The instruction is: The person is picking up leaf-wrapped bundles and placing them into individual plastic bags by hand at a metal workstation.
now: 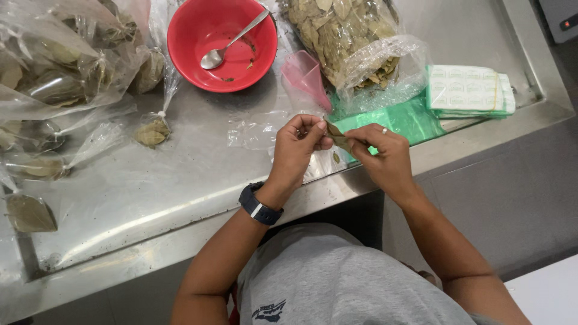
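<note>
Hands meet over the near edge of the steel worktop [150, 186], and the red bowl [221, 43] at the far side serves as the landmark for everything else. The left hand [299, 144] and the right hand [382, 151] sit nearer the person than the bowl and a little to its right, fingertips drawn together and pinched on a dried leaf [338, 138] that stretches between them; both hands are narrowed onto it rather than spread. The left wrist carries a dark watch [259, 205], and a ring [384, 130] shows on the right hand. Inside the bowl lies a metal spoon [232, 43], its handle leaning on the right rim. Just right of the bowl stands a small pink scoop [306, 75], and beyond that a big clear bag of dried leaves [346, 36] lies open toward the hands. Further right of the bowl, a green plastic sheet [409, 120] lies under a stack of white label sheets [466, 90]. Left of the bowl, a heap of filled clear bags [60, 60] is piled up, with small tied packets of leaves [152, 131] scattered nearer the person from it.
</note>
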